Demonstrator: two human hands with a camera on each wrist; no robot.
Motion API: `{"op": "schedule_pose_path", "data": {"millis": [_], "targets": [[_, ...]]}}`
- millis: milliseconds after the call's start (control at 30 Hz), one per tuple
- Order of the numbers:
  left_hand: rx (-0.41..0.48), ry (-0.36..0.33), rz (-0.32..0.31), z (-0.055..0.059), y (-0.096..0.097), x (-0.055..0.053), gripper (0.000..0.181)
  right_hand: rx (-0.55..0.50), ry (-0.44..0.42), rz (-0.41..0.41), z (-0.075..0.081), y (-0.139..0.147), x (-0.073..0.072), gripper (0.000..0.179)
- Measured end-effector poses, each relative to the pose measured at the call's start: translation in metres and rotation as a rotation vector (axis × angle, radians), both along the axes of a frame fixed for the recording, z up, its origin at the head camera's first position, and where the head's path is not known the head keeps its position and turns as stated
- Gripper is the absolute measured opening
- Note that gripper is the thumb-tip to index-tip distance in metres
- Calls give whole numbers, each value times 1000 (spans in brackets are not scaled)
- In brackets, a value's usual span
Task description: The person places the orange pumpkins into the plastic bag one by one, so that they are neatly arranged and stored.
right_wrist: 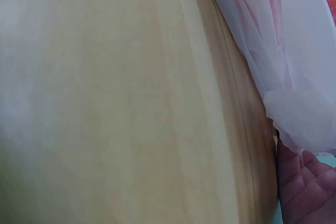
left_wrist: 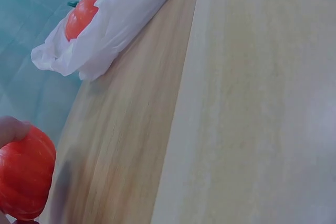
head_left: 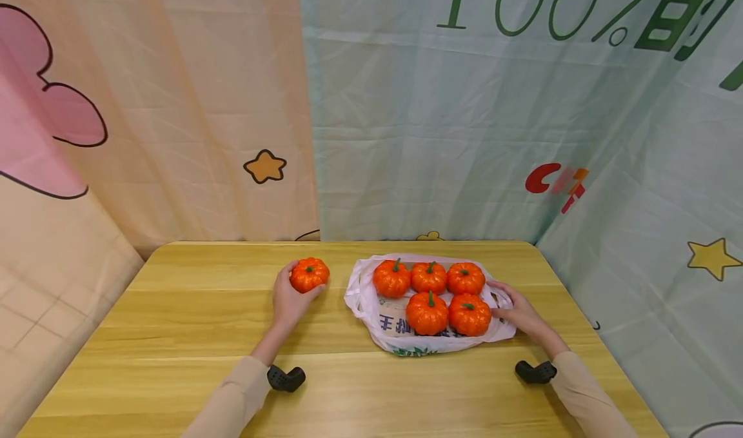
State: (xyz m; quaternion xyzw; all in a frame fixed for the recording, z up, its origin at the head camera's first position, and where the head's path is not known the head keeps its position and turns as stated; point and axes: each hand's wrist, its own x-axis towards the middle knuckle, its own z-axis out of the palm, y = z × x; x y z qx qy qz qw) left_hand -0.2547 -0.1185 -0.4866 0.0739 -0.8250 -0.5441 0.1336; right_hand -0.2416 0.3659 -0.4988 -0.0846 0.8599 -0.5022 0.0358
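Note:
On the left side of the table, my left hand [head_left: 290, 301] holds a small orange toy pumpkin [head_left: 309, 274] with a green stem, thumb and fingers on opposite sides of it. The same pumpkin [left_wrist: 26, 174] shows at the lower left of the left wrist view, its shadow on the wood beside it. A white plastic bag [head_left: 362, 302] lies right of centre, with several similar pumpkins [head_left: 427, 313] on it in two rows. My right hand [head_left: 519, 310] grips the bag's right end. In the right wrist view, crumpled plastic [right_wrist: 302, 121] hides its fingertips.
The light wooden table [head_left: 342, 393] ends at a hanging printed curtain [head_left: 406, 135] behind it and on both sides. Dark printed characters [head_left: 395, 324] show on the bag between the pumpkins. Each wrist wears a black camera [head_left: 286, 379].

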Motion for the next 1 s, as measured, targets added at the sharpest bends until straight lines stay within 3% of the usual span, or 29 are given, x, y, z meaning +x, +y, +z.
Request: {"op": "schedule_pose_path", "data": {"millis": [467,1000], "targets": [[64,36,-27,10,11,22,83,-20,-10,0,4,-1,2,65],[103,95,-128,38,47,40,80,-23,-1,4,9,-2,3,64]]}}
